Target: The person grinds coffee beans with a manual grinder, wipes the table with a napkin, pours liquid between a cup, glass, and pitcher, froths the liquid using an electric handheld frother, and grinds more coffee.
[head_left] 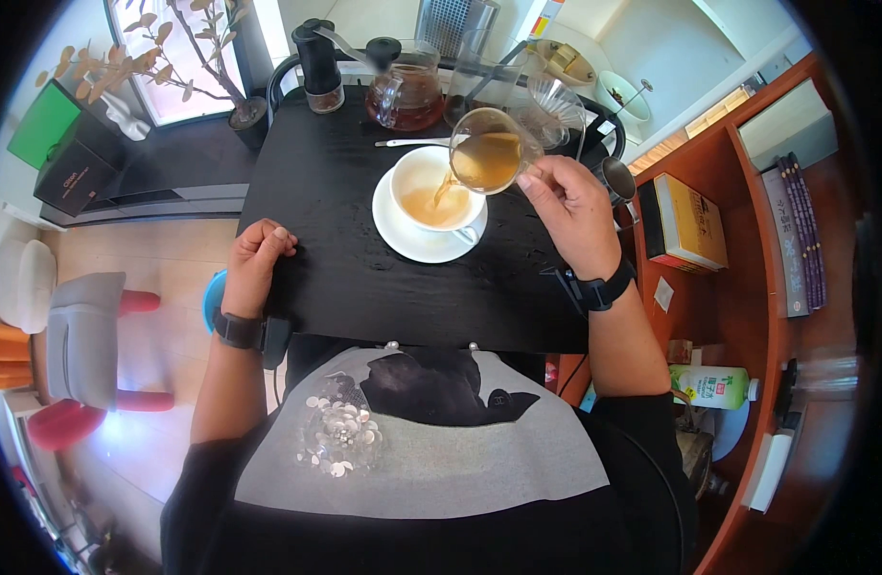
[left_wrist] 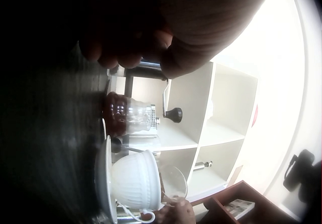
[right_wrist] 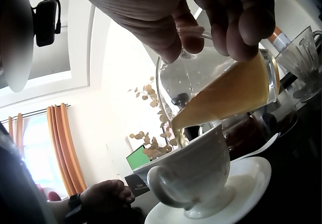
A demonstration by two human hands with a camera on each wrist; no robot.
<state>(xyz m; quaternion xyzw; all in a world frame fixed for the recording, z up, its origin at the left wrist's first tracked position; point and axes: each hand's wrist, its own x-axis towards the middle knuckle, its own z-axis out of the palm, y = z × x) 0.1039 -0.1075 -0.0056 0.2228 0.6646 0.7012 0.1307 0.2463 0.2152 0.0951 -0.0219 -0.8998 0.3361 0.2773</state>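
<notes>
My right hand [head_left: 577,213] pinches the handle of a glass cup [head_left: 486,161], tilted over a white cup [head_left: 412,177]. A thin stream of light brown liquid runs from the glass rim into the white cup, where some liquid shows. In the right wrist view, brown liquid [right_wrist: 231,93] lies slanted along the glass. The white cup stands upright on a white saucer [head_left: 391,225]. My left hand [head_left: 259,257] rests at the left edge of the black table [head_left: 307,201], fingers loosely curled, holding nothing. A white spoon [head_left: 403,143] lies behind the white cup.
Along the table's back stand a hand coffee grinder [head_left: 319,77], a glass pot [head_left: 407,103] of dark liquid, and a ribbed glass dripper [head_left: 553,110]. A metal cup [head_left: 615,179] sits at the right edge. A wooden shelf [head_left: 748,316] flanks the right side.
</notes>
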